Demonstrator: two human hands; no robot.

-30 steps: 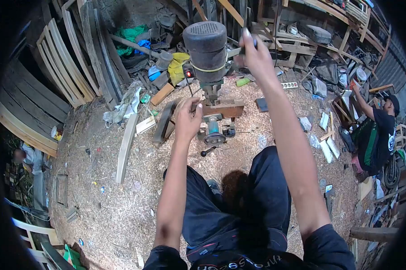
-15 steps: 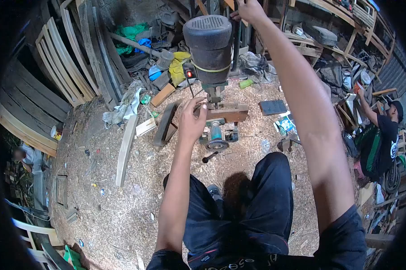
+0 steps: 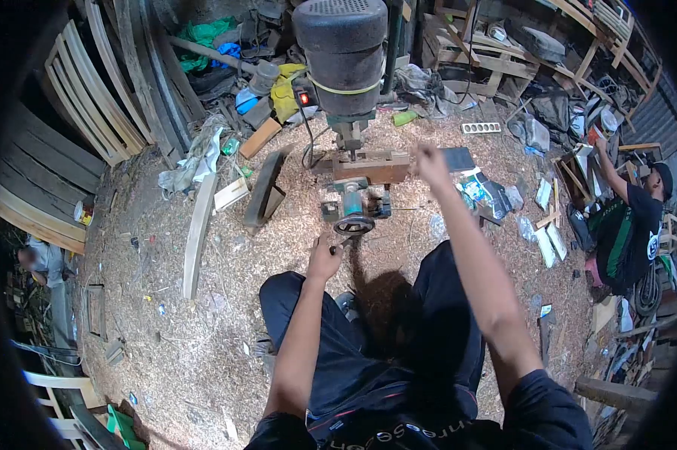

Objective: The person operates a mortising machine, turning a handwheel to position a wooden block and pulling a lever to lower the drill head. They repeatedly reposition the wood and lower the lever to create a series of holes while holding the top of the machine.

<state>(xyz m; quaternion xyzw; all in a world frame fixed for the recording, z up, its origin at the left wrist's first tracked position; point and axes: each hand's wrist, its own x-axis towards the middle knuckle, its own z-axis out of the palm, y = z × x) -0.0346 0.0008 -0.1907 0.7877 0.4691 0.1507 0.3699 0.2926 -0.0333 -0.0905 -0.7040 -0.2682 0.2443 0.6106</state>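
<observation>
Head feed: I have the drilling machine point(image 3: 340, 60) upright at top centre, its bit down at the upper face of the brown wooden block point(image 3: 380, 169), which sits across the machine's base just behind the handwheel point(image 3: 354, 225). Left hand point(image 3: 324, 259) is low, in front of the handwheel, fingers curled around the end of the dark lever point(image 3: 345, 242). Right hand point(image 3: 431, 166) is raised just beside the block's right end; it is motion-blurred, so I cannot tell whether its fingers are closed or whether it touches the wood. I note a red-lit switch point(image 3: 303, 98) left of the motor housing and a dark flat slab point(image 3: 454, 158) on the shavings behind the right hand. Left of the machine lie a dark angled timber point(image 3: 263, 191) and, farther out, a long pale board point(image 3: 199, 244). A co-worker point(image 3: 629, 232) sits at far right, one arm stretched forward.
</observation>
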